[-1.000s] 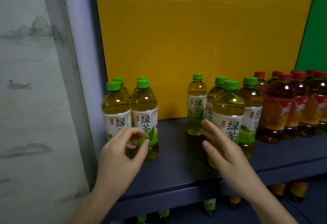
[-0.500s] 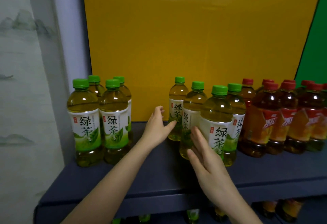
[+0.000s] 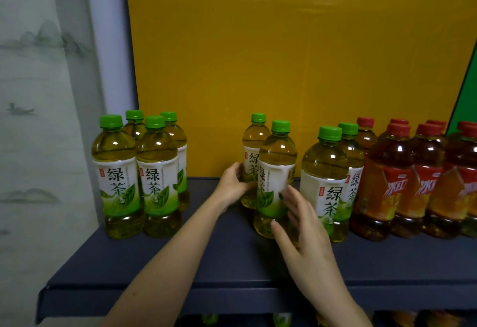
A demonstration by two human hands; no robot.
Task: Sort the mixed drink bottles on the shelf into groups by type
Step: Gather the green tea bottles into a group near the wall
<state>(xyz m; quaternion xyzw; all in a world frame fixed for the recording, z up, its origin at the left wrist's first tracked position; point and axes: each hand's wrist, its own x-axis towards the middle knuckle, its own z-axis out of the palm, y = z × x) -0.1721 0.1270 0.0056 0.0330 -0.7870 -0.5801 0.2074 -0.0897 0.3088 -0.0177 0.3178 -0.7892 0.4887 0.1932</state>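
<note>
Several green-capped green tea bottles (image 3: 154, 171) stand grouped at the shelf's left end. In the middle, my left hand (image 3: 232, 184) wraps the label of a rear green tea bottle (image 3: 254, 143). My right hand (image 3: 302, 226) grips the lower right side of a front green tea bottle (image 3: 276, 161), thumb under its label. Two more green tea bottles (image 3: 325, 171) stand just right of it. Several red-capped red tea bottles (image 3: 387, 184) fill the right end.
The dark blue shelf board (image 3: 180, 262) has bare room between the left group and my hands. A yellow back panel (image 3: 284, 68) closes the rear, with a green panel (image 3: 467, 109) at far right. More bottles (image 3: 281, 319) show on the shelf below.
My left hand left the left group and took hold of the rear middle bottle. My right hand closed on the front middle bottle, now apart from the two bottles on its right.
</note>
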